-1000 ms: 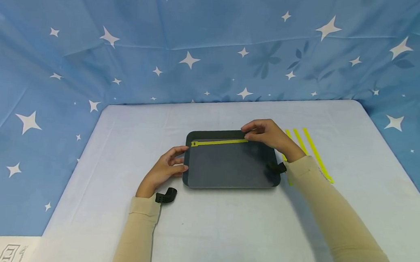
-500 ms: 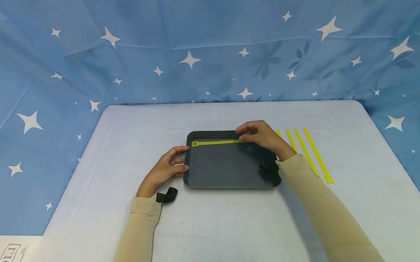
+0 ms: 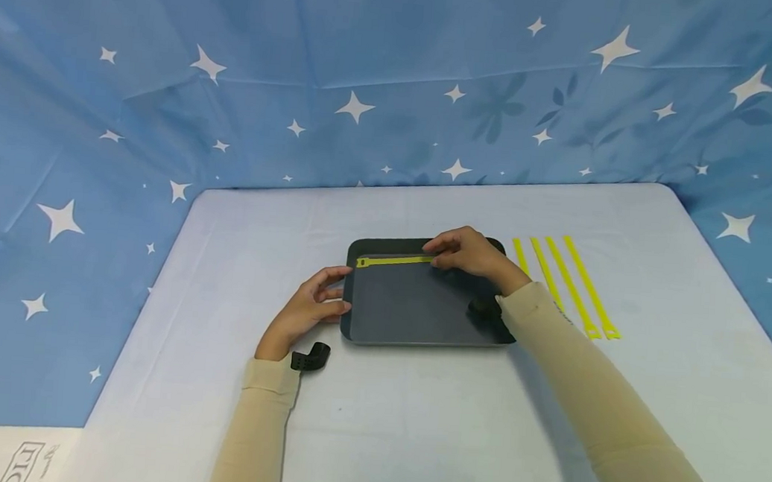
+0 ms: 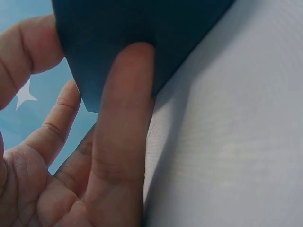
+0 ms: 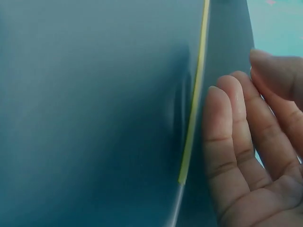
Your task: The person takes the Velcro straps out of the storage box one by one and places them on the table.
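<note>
A dark grey rectangular tray (image 3: pixel 391 308) lies on the table. My left hand (image 3: pixel 303 310) holds its left end, thumb against the outer wall and index finger bent at the rim, as the left wrist view shows. A yellow slotted-head cable strap (image 3: pixel 391 261) runs along the tray's far side, with its slotted head to the left. My right hand (image 3: pixel 469 253) hovers over the strap's right part, which it hides in the head view. In the right wrist view the strap's end (image 5: pixel 182 177) is free and the fingers, loosely extended, hold nothing.
Several more yellow straps (image 3: pixel 581 281) lie side by side on the white-covered table (image 3: pixel 414 422), right of the tray. Blue star-patterned cloth (image 3: pixel 397 85) stands behind. A printed sheet (image 3: pixel 1 460) shows at the lower left.
My right hand has moved a little left along the strap, uncovering more of the straps lying on the right. The left hand stays at the tray's left end.
</note>
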Available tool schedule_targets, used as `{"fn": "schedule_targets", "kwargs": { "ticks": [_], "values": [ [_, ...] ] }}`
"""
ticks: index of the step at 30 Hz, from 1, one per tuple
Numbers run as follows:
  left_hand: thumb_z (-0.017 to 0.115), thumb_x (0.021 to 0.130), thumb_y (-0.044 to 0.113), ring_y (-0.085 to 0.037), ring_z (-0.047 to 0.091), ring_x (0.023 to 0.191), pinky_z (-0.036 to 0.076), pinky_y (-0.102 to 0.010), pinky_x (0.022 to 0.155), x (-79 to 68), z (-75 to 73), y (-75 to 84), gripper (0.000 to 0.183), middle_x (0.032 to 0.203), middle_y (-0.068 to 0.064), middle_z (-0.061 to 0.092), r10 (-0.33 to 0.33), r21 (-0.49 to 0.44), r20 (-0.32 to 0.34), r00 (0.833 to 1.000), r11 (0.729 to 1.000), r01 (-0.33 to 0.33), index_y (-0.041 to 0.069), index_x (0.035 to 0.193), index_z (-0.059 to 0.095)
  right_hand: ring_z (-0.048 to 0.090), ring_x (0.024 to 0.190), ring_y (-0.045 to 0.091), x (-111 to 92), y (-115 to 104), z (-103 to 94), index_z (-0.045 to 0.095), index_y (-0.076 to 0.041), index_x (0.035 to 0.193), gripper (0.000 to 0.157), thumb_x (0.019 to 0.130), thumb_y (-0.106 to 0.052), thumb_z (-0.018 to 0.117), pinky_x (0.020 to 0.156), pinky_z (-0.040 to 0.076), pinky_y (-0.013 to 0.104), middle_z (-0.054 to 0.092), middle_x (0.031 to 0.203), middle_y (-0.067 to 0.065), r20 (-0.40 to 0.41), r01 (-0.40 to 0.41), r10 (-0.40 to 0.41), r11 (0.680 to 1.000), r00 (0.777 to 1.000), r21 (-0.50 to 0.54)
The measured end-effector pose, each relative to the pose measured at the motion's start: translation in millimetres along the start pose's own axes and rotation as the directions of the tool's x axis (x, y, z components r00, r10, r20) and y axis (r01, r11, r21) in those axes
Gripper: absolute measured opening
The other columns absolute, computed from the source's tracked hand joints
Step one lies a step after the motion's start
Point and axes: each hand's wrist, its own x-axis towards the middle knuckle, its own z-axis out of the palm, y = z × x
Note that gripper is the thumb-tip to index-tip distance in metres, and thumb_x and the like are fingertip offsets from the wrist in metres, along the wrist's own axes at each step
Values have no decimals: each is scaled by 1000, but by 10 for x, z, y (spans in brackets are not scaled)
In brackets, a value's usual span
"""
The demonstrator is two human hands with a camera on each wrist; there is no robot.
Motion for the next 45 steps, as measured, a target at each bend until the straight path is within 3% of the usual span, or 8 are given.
{"fn": "schedule_targets", "kwargs": {
  "ticks": [6,13,19,28,38,45],
  "values": [
    [67,97,-5,-15,66,113,61,-29,86,24,13,-13,71,169,-21,37,3,-12,4,1000,1000,-3,0,163,41,72,114,42,44,25,49,69,11,134,32,103,6,66,94,61,47,69,136,29,-13,-30,30,999,999,-18],
    [68,97,-4,-19,66,117,61,-30,87,38,38,10,71,168,-23,36,10,-10,16,1000,1000,-10,1,163,41,74,105,35,79,39,104,74,7,129,27,103,2,70,85,62,41,74,131,24,-56,-40,35,994,998,-98],
    [68,98,-3,-20,67,117,61,-29,86,46,45,31,70,169,-22,37,6,23,10,1000,1000,-7,1,163,42,74,92,32,75,-3,163,78,4,120,21,100,2,74,79,61,40,78,120,21,-123,-65,44,984,991,-169],
    [68,99,-3,-18,68,113,60,-29,84,50,37,36,69,169,-22,37,8,44,6,1000,999,-8,1,162,42,73,97,34,99,-40,226,81,-1,99,7,93,2,83,88,57,50,80,98,13,-194,-77,25,962,981,-263],
    [67,98,-4,-14,67,108,60,-28,84,19,14,20,69,167,-24,38,20,25,12,1000,999,-20,-1,162,41,65,84,25,101,-80,209,76,-1,96,4,96,1,79,77,53,40,75,92,10,-129,-90,63,973,990,-212],
    [67,98,-4,-16,67,111,61,-29,84,1,0,14,69,168,-24,37,6,22,1,1000,1000,-6,-1,162,41,67,92,28,84,-87,130,73,6,110,9,102,4,69,84,56,40,73,100,15,-27,-39,36,993,999,-114]
  ]
}}
